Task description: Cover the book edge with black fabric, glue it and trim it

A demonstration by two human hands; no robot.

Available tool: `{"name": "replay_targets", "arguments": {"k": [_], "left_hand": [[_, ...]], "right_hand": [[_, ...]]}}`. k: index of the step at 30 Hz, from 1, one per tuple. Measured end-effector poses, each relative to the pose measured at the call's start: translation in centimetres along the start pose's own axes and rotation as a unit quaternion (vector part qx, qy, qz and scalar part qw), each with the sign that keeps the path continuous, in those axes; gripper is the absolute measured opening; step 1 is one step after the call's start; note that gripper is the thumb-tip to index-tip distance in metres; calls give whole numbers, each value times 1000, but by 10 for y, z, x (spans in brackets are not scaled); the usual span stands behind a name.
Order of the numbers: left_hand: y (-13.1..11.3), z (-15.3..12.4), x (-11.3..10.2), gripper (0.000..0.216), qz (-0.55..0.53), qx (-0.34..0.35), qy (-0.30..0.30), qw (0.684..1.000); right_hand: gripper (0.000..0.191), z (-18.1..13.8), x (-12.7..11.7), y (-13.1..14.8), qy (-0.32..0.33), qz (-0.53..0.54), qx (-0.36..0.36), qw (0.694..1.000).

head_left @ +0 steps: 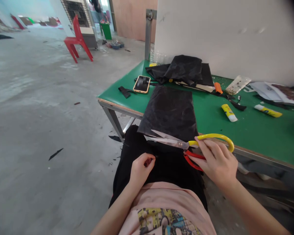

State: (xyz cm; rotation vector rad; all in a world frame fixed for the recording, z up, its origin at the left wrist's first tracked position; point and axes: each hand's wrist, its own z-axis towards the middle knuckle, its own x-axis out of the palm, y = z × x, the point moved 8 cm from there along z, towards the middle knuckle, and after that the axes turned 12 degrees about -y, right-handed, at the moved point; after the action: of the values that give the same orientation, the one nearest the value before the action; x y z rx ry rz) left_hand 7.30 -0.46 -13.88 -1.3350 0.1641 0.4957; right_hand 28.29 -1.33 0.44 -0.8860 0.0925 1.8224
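Note:
My right hand [217,161] grips a pair of scissors [186,143] with one yellow and one red handle, blades slightly apart and pointing left at the near edge of a black sheet [170,111]. The sheet lies on the green table [254,127] and hangs over its front edge toward my lap. My left hand [140,168] is closed in a pinch on black material over my lap, just below and left of the blade tips.
A phone [141,84] and a black strap [124,91] lie at the table's left end. Crumpled black fabric [183,68] sits at the back. Two glue sticks [229,112] [268,111], an orange cutter [218,87] and papers lie right. A red chair [77,37] stands on the concrete floor.

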Motion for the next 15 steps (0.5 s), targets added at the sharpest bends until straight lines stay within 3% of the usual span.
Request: {"name": "replay_targets", "arguments": {"k": [15], "left_hand": [[6, 0, 2, 10, 3, -11, 5, 1000]], "right_hand": [[54, -5, 10, 3, -25, 21, 23, 999]]}}
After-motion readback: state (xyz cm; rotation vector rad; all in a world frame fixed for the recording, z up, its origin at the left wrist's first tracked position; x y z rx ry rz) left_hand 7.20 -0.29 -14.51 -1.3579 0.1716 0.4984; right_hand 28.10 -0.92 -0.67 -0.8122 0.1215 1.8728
